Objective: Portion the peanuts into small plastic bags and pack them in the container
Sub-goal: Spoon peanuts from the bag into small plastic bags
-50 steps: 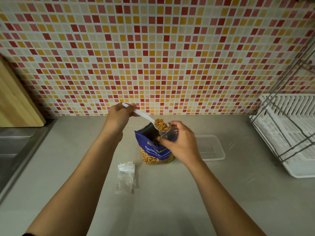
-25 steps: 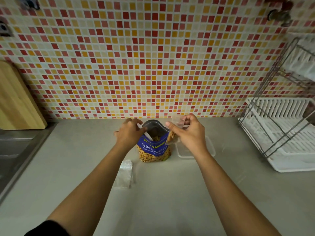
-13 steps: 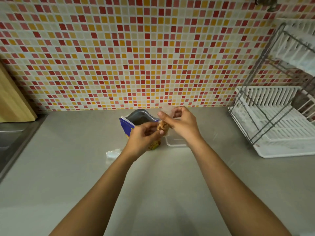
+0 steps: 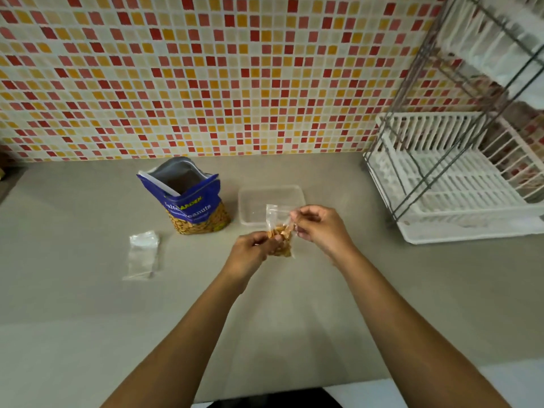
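Observation:
A small clear plastic bag [image 4: 281,231] partly filled with peanuts hangs between both hands above the counter. My left hand [image 4: 253,251] pinches its lower left side at the peanuts. My right hand [image 4: 319,228] pinches its upper right edge. Behind them a clear plastic container [image 4: 270,192] sits on the counter, with no bags visible inside. The blue peanut pouch [image 4: 191,201] stands open to the left, with a white spoon handle [image 4: 156,184] sticking out of its mouth. A pile of unfilled small bags [image 4: 142,254] lies flat further left.
A white dish rack with a grey wire frame [image 4: 447,178] fills the counter's right side. The mosaic tile wall [image 4: 206,78] rises right behind the pouch and container. The grey counter [image 4: 88,319] stretches toward me.
The spoon went from my left hand into the pouch. Both hands carried the filled small bag away from the pouch toward me, in front of the container. The camera has tilted right and down.

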The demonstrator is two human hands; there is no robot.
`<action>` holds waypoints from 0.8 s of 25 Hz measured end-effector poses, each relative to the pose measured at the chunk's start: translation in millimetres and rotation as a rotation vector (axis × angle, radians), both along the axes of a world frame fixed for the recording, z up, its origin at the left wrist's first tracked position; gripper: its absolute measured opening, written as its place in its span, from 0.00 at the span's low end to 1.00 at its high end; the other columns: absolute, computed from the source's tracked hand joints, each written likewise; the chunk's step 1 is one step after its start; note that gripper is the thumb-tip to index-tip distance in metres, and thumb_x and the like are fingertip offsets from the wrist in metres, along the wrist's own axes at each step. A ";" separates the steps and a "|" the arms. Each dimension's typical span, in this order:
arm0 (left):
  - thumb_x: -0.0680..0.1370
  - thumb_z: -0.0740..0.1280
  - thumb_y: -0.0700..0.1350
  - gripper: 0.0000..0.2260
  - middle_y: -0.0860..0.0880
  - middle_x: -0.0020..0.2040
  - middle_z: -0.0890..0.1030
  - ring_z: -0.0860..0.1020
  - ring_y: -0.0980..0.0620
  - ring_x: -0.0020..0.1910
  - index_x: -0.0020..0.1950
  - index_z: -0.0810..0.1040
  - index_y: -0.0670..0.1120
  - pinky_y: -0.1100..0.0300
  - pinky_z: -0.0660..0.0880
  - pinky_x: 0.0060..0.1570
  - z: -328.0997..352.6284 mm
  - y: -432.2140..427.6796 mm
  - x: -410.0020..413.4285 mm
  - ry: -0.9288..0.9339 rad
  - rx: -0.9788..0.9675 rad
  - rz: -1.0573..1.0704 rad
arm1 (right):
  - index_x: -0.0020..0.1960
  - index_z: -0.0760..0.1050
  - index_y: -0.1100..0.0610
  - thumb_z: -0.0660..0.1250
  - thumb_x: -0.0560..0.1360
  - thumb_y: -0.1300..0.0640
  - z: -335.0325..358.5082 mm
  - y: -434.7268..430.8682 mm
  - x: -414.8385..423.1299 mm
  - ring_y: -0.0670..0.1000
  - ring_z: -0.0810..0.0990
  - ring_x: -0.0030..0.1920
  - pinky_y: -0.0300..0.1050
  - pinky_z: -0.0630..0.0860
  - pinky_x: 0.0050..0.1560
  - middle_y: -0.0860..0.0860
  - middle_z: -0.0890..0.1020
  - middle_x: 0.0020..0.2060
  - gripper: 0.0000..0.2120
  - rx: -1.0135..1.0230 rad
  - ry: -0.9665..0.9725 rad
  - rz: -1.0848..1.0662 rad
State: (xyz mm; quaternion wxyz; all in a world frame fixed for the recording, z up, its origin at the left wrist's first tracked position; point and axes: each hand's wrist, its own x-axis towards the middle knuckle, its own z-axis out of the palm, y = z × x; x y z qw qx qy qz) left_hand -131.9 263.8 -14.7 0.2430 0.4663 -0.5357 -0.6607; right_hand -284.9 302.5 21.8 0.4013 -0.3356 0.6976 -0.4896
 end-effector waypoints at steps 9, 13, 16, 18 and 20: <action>0.71 0.71 0.48 0.09 0.44 0.44 0.83 0.80 0.47 0.46 0.46 0.81 0.43 0.62 0.72 0.42 -66.4 23.2 -48.2 -0.626 -0.179 -0.009 | 0.41 0.78 0.58 0.74 0.69 0.58 -114.0 -0.9 -30.7 0.51 0.80 0.39 0.41 0.74 0.43 0.56 0.84 0.41 0.05 0.227 0.275 -0.033; 0.72 0.69 0.49 0.15 0.41 0.49 0.82 0.79 0.42 0.51 0.51 0.77 0.40 0.54 0.75 0.49 -69.8 19.7 -54.1 -0.747 -0.267 -0.010 | 0.47 0.79 0.59 0.72 0.71 0.57 -124.5 -8.8 -28.9 0.51 0.81 0.42 0.37 0.68 0.41 0.55 0.84 0.43 0.08 0.276 0.400 -0.002; 0.73 0.68 0.53 0.20 0.41 0.52 0.81 0.77 0.41 0.54 0.55 0.74 0.39 0.53 0.74 0.51 -66.8 18.6 -50.6 -0.769 -0.276 -0.037 | 0.51 0.78 0.61 0.71 0.71 0.55 -125.5 -7.0 -29.8 0.55 0.82 0.48 0.41 0.72 0.46 0.56 0.84 0.46 0.13 0.282 0.448 -0.015; 0.73 0.68 0.53 0.20 0.41 0.53 0.80 0.77 0.41 0.55 0.57 0.73 0.39 0.53 0.74 0.52 -61.8 13.5 -42.6 -0.735 -0.245 -0.028 | 0.53 0.78 0.61 0.69 0.72 0.53 -115.4 -6.6 -31.3 0.56 0.82 0.49 0.43 0.73 0.49 0.57 0.84 0.47 0.14 0.259 0.500 -0.048; 0.74 0.67 0.50 0.19 0.41 0.53 0.80 0.77 0.42 0.54 0.60 0.72 0.39 0.54 0.74 0.53 -53.9 3.7 -31.3 -0.689 -0.245 -0.011 | 0.52 0.78 0.61 0.67 0.74 0.55 -101.9 -8.8 -29.3 0.57 0.82 0.48 0.43 0.74 0.49 0.57 0.84 0.46 0.11 0.224 0.564 -0.085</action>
